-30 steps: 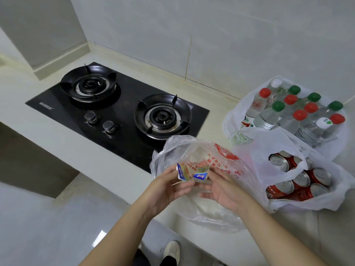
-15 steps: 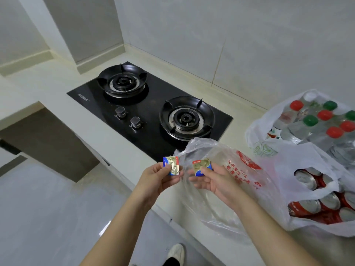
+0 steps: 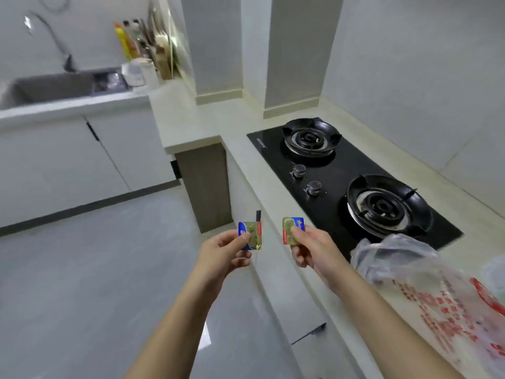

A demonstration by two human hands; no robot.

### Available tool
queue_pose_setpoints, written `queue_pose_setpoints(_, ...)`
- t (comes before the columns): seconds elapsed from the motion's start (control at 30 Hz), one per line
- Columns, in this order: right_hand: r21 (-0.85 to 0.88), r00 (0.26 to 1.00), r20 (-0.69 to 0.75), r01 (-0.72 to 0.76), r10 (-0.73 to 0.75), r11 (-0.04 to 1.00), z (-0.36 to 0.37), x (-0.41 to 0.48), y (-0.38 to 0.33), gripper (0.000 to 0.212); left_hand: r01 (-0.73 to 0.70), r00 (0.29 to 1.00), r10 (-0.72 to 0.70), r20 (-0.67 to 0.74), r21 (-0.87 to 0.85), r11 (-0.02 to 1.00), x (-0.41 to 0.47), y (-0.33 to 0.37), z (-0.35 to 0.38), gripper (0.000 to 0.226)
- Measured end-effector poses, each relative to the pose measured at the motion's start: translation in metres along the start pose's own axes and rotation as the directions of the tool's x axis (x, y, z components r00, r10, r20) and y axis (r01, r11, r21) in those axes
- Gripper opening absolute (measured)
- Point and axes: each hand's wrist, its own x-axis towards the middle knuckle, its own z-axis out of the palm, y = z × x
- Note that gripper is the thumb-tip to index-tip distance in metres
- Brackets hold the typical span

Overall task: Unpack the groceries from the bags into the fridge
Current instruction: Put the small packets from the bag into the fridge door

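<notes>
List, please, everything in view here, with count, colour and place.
counter: 1, cream, along the wall
packets: 2, gold, blue and red, held up before the counter edge
plastic bag: 1, clear with red print, on the counter, lower right
hob: 1, black glass, set in the counter
burners: 2, black, on the hob
knobs: 2, silvery, at the hob's front edge
sink: 1, grey, far left
tap: 1, silvery, behind the sink
bottles and utensils: count unclear, blurred, right of the sink
cabinets: white, below the sink
floor: grey, left
left hand: 1, pinches one packet
right hand: 1, pinches the other packet
</notes>
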Motion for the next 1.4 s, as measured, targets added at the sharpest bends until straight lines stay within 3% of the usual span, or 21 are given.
queue_pose_setpoints(0.23, -0.032, 0.981, 0.196, -0.006, 0.012, 0.999, 0.152, -0.015, -0.007, 0.031, -0.102, 0.975, 0.11, -0.193, 0.05, 0.993, -0.083, 0.024, -0.133, 0.01)
queue_pose_setpoints(0.47, -0.077, 0.874, 0.485, 0.085, -0.037, 0.993, 0.287, -0.043, -0.017, 0.024, -0.239, 0.884, 0.238, -0.403, 0.049, 0.97, -0.174, 0.044, -0.248, 0.016)
queue_pose_setpoints(0.57, -0.096, 0.798, 0.6, 0.134, -0.051, 0.986, 0.342, -0.053, -0.03, 0.019, -0.272, 0.827, 0.272, -0.493, 0.074, 0.96, -0.208, 0.048, -0.287, 0.023)
queue_pose_setpoints(0.77, -0.098, 0.624, 0.779, 0.23, -0.07, 0.968, 0.442, -0.066, -0.055, 0.014, -0.338, 0.666, 0.328, -0.67, 0.122, 0.933, -0.262, 0.064, -0.347, 0.016)
queue_pose_setpoints(0.93, -0.092, 0.431, 0.901, 0.31, -0.053, 0.946, 0.507, -0.07, -0.076, 0.012, -0.373, 0.523, 0.381, -0.763, 0.197, 0.907, -0.292, 0.081, -0.389, 0.016)
queue_pose_setpoints(1.2, -0.017, 0.113, 0.993, 0.477, -0.042, 0.879, 0.589, -0.083, -0.144, 0.01, -0.358, 0.212, 0.522, -0.826, 0.431, 0.828, -0.36, 0.125, -0.436, 0.011)
queue_pose_setpoints(1.3, 0.02, 0.043, 0.998, 0.515, -0.049, 0.857, 0.615, -0.103, -0.167, 0.008, -0.35, 0.172, 0.568, -0.805, 0.489, 0.799, -0.387, 0.148, -0.444, 0.013)
queue_pose_setpoints(1.4, 0.031, 0.035, 0.998, 0.541, -0.059, 0.841, 0.651, -0.127, -0.181, 0.01, -0.299, 0.178, 0.599, -0.78, 0.537, 0.789, -0.413, 0.169, -0.467, 0.016)
